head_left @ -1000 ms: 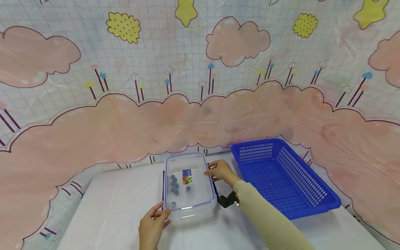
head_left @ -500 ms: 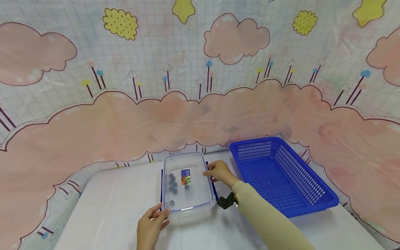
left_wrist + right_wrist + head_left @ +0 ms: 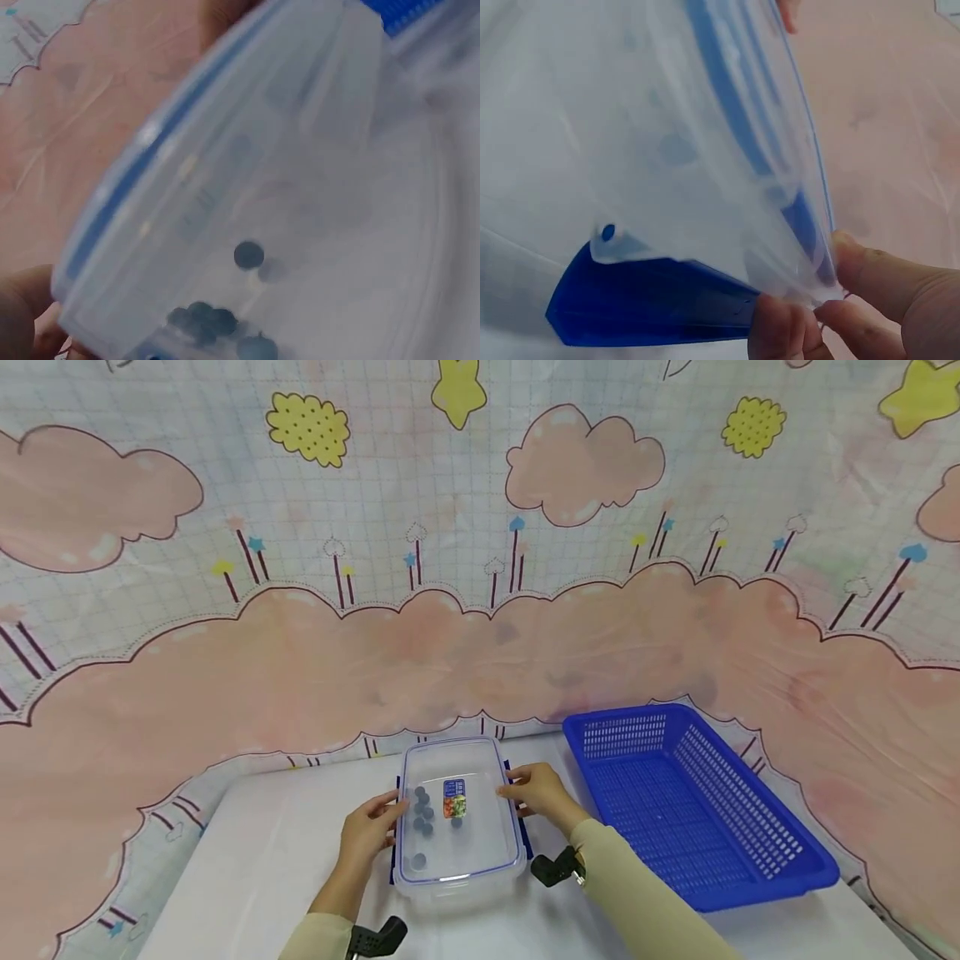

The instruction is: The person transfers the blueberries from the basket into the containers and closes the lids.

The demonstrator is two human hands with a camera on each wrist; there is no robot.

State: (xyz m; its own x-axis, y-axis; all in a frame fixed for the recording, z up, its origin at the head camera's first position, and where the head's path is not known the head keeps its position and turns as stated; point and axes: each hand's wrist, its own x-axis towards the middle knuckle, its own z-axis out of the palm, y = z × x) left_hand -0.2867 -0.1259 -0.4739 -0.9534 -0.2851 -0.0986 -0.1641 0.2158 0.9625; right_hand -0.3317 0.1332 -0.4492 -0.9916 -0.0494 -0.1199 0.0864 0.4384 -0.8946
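A clear plastic food container with a blue-edged lid stands on the white table. Several small dark round balls lie inside it, mostly toward the left. My left hand holds the left edge, with its thumb near the lid's rim. On the opposite edge, my right hand pinches the rim, thumb above and fingers below, as the right wrist view shows. A dark blue side latch sticks outward beside the right fingers. The left fingertips are partly hidden by the container.
A blue perforated basket stands on the table to the right, close to my right forearm. A patterned cloth hangs behind the table. Each wrist carries a black camera mount.
My left hand has moved from the container's near left corner up along its left side. The right hand keeps its place on the right edge. The view has shifted slightly.
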